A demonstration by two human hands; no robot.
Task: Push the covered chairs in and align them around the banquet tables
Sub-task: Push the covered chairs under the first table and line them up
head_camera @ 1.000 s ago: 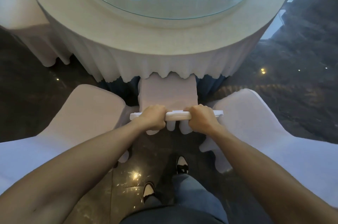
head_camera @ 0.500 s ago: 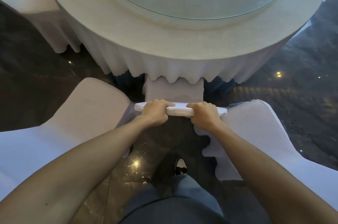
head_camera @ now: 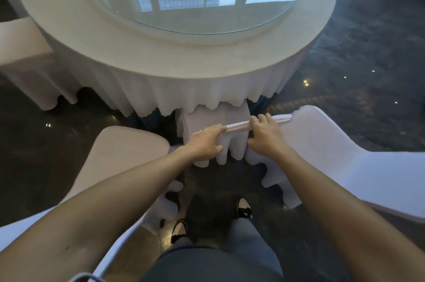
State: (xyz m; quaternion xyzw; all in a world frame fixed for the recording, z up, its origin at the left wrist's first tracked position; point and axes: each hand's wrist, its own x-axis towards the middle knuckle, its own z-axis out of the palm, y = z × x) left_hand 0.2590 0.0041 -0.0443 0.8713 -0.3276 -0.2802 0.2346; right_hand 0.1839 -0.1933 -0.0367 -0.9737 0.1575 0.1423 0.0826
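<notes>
A white covered chair (head_camera: 220, 118) stands in front of me, its seat partly under the skirt of the round banquet table (head_camera: 161, 58). My left hand (head_camera: 207, 142) lies on the top edge of the chair's back with fingers extended and thumb below. My right hand (head_camera: 266, 135) grips the same top edge a little to the right. The chair's back is tilted slightly, its right end further from me. Two more covered chairs flank it: one on the left (head_camera: 122, 162) and one on the right (head_camera: 322, 143).
A glass turntable (head_camera: 188, 5) lies on the table top. Another covered chair (head_camera: 25, 51) stands at the far left by the table. The floor (head_camera: 368, 63) is dark and glossy. My feet in dark shoes (head_camera: 243, 207) are just behind the chair.
The chair has gone further under the table skirt and turned slightly. My left hand's fingers have loosened from a full grip to lying along the back's top edge.
</notes>
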